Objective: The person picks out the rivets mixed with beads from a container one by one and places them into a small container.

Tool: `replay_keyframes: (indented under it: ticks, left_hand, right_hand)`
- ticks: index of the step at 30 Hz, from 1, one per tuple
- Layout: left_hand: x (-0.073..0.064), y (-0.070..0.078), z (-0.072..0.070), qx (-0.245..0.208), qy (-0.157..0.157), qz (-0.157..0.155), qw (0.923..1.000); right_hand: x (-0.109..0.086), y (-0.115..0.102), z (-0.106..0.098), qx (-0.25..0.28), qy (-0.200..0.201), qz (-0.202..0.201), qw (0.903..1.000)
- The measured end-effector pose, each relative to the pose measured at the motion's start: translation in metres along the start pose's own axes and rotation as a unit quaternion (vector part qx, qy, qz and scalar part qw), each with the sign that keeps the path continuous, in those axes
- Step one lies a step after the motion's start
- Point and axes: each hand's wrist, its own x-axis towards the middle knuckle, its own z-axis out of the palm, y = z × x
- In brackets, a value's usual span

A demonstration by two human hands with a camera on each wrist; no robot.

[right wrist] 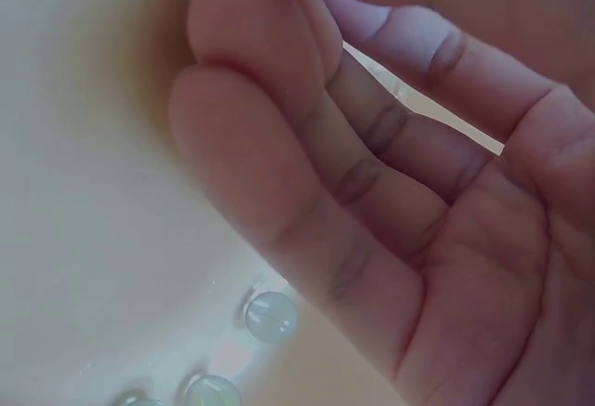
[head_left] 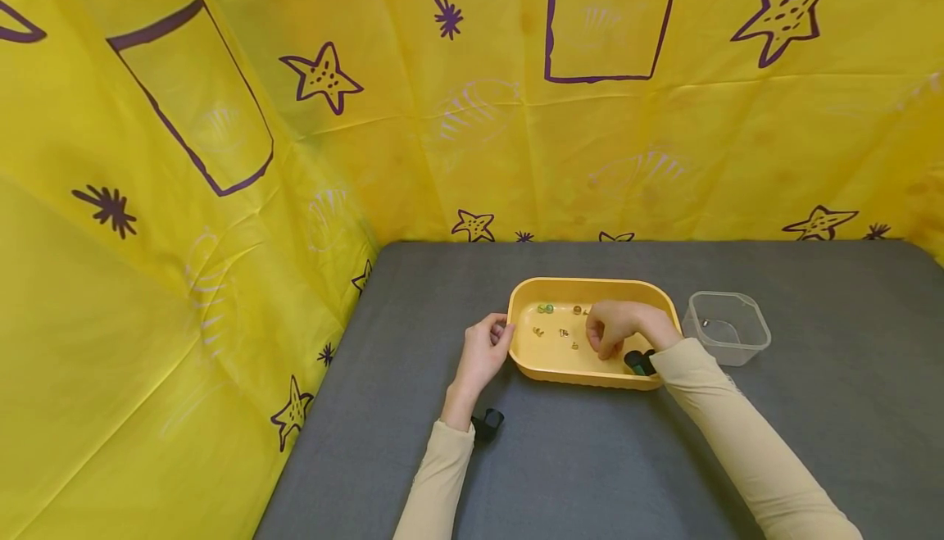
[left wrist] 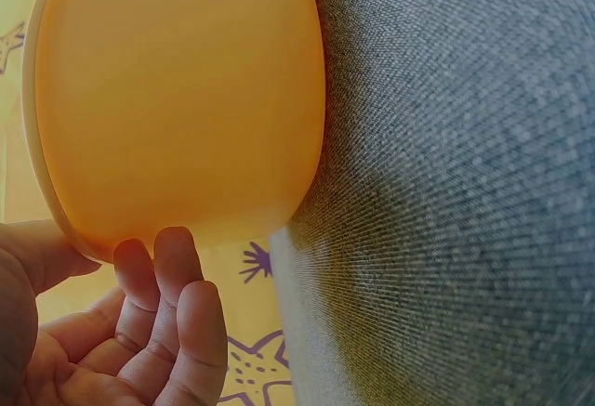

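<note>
Left hand (head_left: 483,353) on the rim of a yellow tray (head_left: 590,289), right hand (head_left: 619,327) inside it

The left hand pinches the rim at the tray's left end, thumb over the edge and fingertips against the outer wall. The right hand reaches over the tray's right side and down into it, its fingers bent and bunched toward the tray floor; whether a small piece sits between the fingertips, I cannot tell.

In the tray, left of the right hand, small pieces lie scattered: a pair of green beads (head_left: 545,308) near the far wall, a brown bead (head_left: 578,310) to their right, and tiny gold-coloured pieces (head_left: 538,332) across the middle of the floor. Their exact shapes are too small to tell.

A black device is worn at each wrist, the right one (head_left: 638,362) over the tray's near right corner, the left one (head_left: 487,424) nearer the person than the tray.

Just right of the tray stands a clear plastic container (head_left: 737,354) with a small dark speck (head_left: 705,323) showing in it. Under the tray is a table (head_left: 575,458) with a grey surface; beyond it and to its left hangs yellow cloth (head_left: 413,171) printed with starfish.
</note>
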Motion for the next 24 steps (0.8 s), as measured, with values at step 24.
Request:
replay_keyframes:
  ticks: [24]
  left_hand:
    - [0.000, 0.000, 0.001, 0.003, 0.000, -0.004, 1.0000]
  right_hand:
    - [-0.017, 0.000, -0.020, -0.010, 0.056, -0.037, 0.9977]
